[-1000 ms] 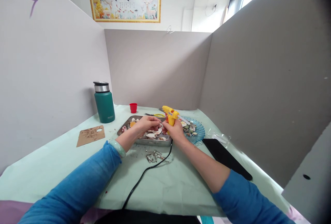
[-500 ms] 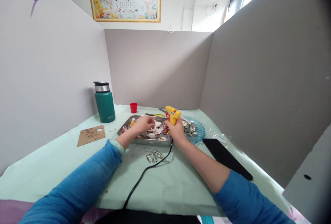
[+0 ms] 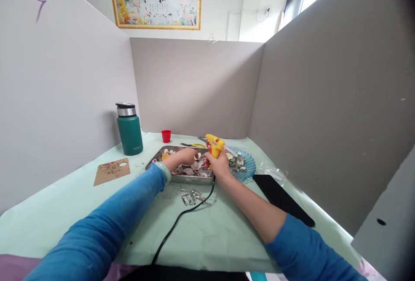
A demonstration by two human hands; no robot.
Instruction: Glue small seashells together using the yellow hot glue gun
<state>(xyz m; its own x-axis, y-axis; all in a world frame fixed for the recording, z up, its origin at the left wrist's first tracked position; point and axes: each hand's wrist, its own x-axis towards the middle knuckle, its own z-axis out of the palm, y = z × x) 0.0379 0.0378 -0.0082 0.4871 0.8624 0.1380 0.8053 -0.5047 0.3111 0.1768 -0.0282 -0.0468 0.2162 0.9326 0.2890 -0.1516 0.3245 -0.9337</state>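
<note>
My right hand (image 3: 219, 164) is closed around the handle of a yellow hot glue gun (image 3: 215, 143), held upright over the right end of a metal tray. A black cord (image 3: 181, 214) runs from the glue gun down to the table's front edge. Seashells (image 3: 190, 170) fill the metal tray (image 3: 191, 180). My left hand (image 3: 188, 157) is over the shells, close to the glue gun, its fingers bent together; whatever they may pinch is too small to make out. Right of the tray, a blue scalloped plate (image 3: 250, 165) holds more small shells.
Small metal clips or pins (image 3: 192, 197) lie before the tray. On the left are a green bottle (image 3: 129, 135) and a brown board (image 3: 112, 172). Behind stand a red cup (image 3: 166, 136) and yellow-handled scissors (image 3: 197, 145). A black strip (image 3: 282, 199) lies right; grey panels surround the table.
My left hand has shifted right across the shells, nearer the glue gun, and its forearm has followed. My right hand still grips the glue gun in nearly the same place.
</note>
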